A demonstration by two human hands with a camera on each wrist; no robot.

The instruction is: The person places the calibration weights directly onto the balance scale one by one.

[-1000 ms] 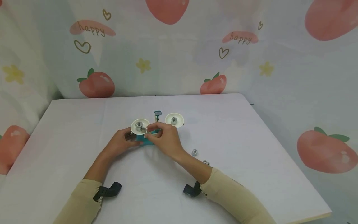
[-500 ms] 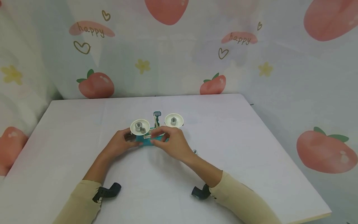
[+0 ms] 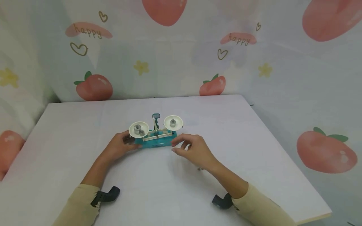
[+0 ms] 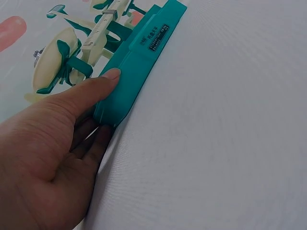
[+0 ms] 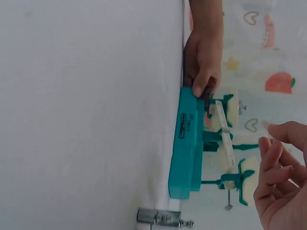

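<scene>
A teal and cream balance scale [image 3: 156, 142] stands on the table. Its left pan [image 3: 145, 126] bears a larger metal weight [image 3: 137, 129] and a small one, and one weight [image 3: 172, 123] sits on the right pan [image 3: 179, 123]. My left hand [image 3: 118, 146] grips the left end of the base; the left wrist view shows the thumb [image 4: 103, 85] on the front face and the fingers round the end. Beside the base's right end, my right hand [image 3: 195, 150] hovers with loosely bent fingers and nothing between them.
Small metal weights [image 3: 200, 169] lie on the white table [image 3: 152, 194], partly behind the right wrist. A cylindrical weight [image 5: 163, 218] stands near the base in the right wrist view. A patterned curtain [image 3: 175, 56] hangs behind the table.
My right hand has moved from the left pan to the right, past the scale's front, fingers empty. The left hand keeps its grip on the base.
</scene>
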